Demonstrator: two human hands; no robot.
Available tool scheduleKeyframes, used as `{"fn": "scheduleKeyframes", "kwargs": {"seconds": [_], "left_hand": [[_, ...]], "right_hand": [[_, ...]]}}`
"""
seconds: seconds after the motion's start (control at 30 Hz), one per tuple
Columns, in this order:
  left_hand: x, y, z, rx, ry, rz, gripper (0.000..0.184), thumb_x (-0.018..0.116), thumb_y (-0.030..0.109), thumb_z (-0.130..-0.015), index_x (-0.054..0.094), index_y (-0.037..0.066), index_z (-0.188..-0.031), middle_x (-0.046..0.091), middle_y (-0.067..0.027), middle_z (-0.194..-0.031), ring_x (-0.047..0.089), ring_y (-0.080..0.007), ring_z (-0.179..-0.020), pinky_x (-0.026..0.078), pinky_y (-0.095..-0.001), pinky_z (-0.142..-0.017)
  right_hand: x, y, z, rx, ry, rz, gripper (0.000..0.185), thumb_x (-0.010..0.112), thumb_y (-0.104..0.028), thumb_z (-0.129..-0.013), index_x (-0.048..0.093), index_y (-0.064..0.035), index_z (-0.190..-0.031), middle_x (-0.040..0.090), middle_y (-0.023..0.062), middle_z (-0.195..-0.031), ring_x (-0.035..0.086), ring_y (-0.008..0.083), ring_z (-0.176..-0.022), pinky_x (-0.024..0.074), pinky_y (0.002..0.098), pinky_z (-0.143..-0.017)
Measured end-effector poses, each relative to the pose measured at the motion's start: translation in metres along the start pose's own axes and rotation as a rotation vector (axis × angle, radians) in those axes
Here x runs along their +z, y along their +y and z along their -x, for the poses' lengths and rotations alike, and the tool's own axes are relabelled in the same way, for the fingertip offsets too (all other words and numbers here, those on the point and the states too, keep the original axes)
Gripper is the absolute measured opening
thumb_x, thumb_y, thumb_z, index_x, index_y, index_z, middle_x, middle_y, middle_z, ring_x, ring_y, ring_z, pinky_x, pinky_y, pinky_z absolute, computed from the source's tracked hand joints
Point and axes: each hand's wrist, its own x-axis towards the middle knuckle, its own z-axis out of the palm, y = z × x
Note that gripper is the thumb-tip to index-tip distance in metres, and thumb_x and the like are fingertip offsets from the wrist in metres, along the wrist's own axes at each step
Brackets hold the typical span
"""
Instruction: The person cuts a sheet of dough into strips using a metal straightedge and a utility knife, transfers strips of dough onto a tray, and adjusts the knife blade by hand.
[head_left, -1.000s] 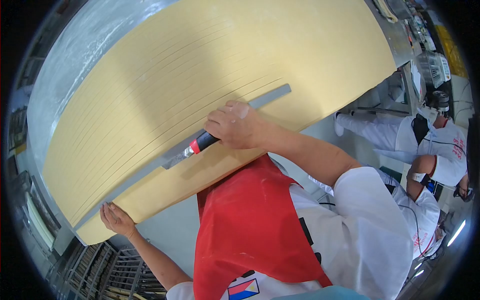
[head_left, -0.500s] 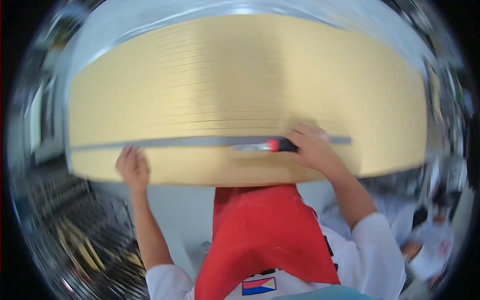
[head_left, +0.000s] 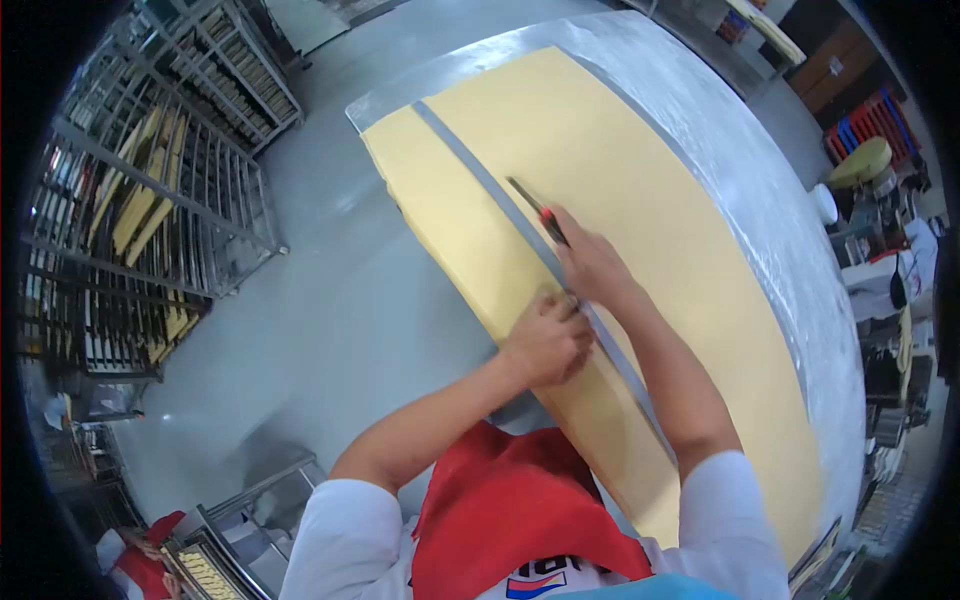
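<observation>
Red apron (head_left: 520, 500): hanging at the near edge. Left hand (head_left: 548, 340): curling its fingers at the grey strip (head_left: 494, 190); whether it is pinching the strip, cannot tell. Right hand (head_left: 592, 265): closing round the dark and red handle of the knife (head_left: 548, 222), whose blade is pointing away from the body, beside the strip and over the yellow sheet (head_left: 660, 230). Strip: lying lengthwise on the sheet. Sheet: covering much of the metal table (head_left: 815, 330). Slatted rack (head_left: 235, 215): standing beyond, to the left, holding flat pieces
</observation>
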Motion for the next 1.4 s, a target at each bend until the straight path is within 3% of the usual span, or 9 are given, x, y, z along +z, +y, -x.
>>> {"fn": "scheduleKeyframes", "kwargs": {"seconds": [0.17,0.33,0.6,0.67,0.77,1.1,1.17,1.3,1.4], "left_hand": [[0.020,-0.005,0.009,0.031,0.105,0.039,0.024,0.061,0.027,-0.089,0.073,0.010,-0.102,0.062,-0.0077,-0.110,0.056,-0.0313,-0.117,0.046,-0.0476,-0.091],[0.025,-0.011,0.015,0.047,0.000,0.138,0.028,0.057,0.027,-0.092,0.073,0.007,-0.105,0.062,-0.0111,-0.113,0.059,-0.0368,-0.122,0.047,-0.0495,-0.096],[0.029,-0.011,0.016,0.039,0.124,0.093,0.028,0.055,0.026,-0.093,0.074,0.007,-0.104,0.064,-0.0119,-0.113,0.059,-0.0377,-0.123,0.046,-0.0501,-0.100],[0.028,-0.011,0.016,0.034,0.147,0.093,0.028,0.055,0.026,-0.093,0.074,0.008,-0.102,0.064,-0.0118,-0.114,0.059,-0.0380,-0.123,0.046,-0.0499,-0.099],[0.025,-0.010,0.017,0.029,0.138,0.109,0.028,0.056,0.025,-0.092,0.075,0.007,-0.101,0.064,-0.0121,-0.116,0.058,-0.0382,-0.123,0.046,-0.0502,-0.100],[0.027,-0.003,0.014,-0.051,0.151,0.107,0.028,0.059,0.023,-0.092,0.074,0.002,-0.103,0.062,-0.0148,-0.117,0.058,-0.0388,-0.121,0.047,-0.0540,-0.098],[0.028,-0.004,0.011,-0.045,0.131,0.115,0.029,0.060,0.024,-0.091,0.073,0.001,-0.105,0.062,-0.0149,-0.117,0.058,-0.0389,-0.120,0.048,-0.0539,-0.097],[0.018,-0.004,0.012,0.000,0.154,0.033,0.029,0.064,0.025,-0.090,0.072,0.004,-0.109,0.063,-0.0093,-0.113,0.061,-0.0329,-0.117,0.046,-0.0510,-0.094],[0.016,-0.002,0.012,0.003,0.129,0.031,0.030,0.067,0.024,-0.087,0.073,0.007,-0.111,0.065,-0.0089,-0.121,0.060,-0.0311,-0.121,0.046,-0.0508,-0.096]], "right_hand": [[0.032,-0.059,-0.184,-0.062,0.035,0.103,0.054,0.050,-0.016,-0.100,0.040,-0.0145,-0.153,0.069,0.0301,-0.104,0.066,0.0494,-0.097,0.0502,0.0590,-0.087],[0.052,-0.081,-0.264,-0.133,0.068,0.162,0.054,0.049,-0.014,-0.099,0.041,-0.0126,-0.152,0.070,0.0264,-0.109,0.067,0.0449,-0.102,0.0522,0.0557,-0.089],[0.047,-0.089,-0.285,-0.167,0.013,0.241,0.049,0.050,-0.009,-0.095,0.051,-0.0103,-0.144,0.071,0.0232,-0.108,0.067,0.0419,-0.104,0.0553,0.0521,-0.085],[0.034,-0.105,-0.292,-0.133,-0.085,0.269,0.053,0.048,-0.009,-0.097,0.050,-0.0165,-0.150,0.072,0.0207,-0.096,0.072,0.0356,-0.074,0.0590,0.0475,-0.068],[0.013,-0.139,-0.300,0.032,-0.276,0.323,0.055,0.043,-0.002,-0.093,0.055,-0.0151,-0.145,0.071,0.0166,-0.087,0.068,0.0274,-0.060,0.0566,0.0428,-0.055],[-0.010,-0.132,-0.240,0.060,-0.322,0.367,0.049,0.036,0.002,-0.092,0.061,-0.0148,-0.132,0.067,0.0144,-0.081,0.065,0.0248,-0.059,0.0541,0.0419,-0.052],[-0.023,-0.129,-0.209,0.091,-0.360,0.341,0.032,0.047,0.001,-0.088,0.064,-0.0091,-0.113,0.070,0.0126,-0.095,0.069,0.0252,-0.067,0.0564,0.0406,-0.060],[-0.027,-0.090,-0.150,0.121,-0.364,0.291,0.036,0.049,0.004,-0.086,0.064,-0.0088,-0.115,0.071,0.0145,-0.099,0.071,0.0314,-0.073,0.0571,0.0440,-0.063],[-0.018,-0.040,-0.097,-0.121,-0.270,0.309,0.048,0.055,0.002,-0.085,0.061,-0.0098,-0.131,0.071,0.0237,-0.106,0.066,0.0445,-0.103,0.0519,0.0519,-0.085]]}}
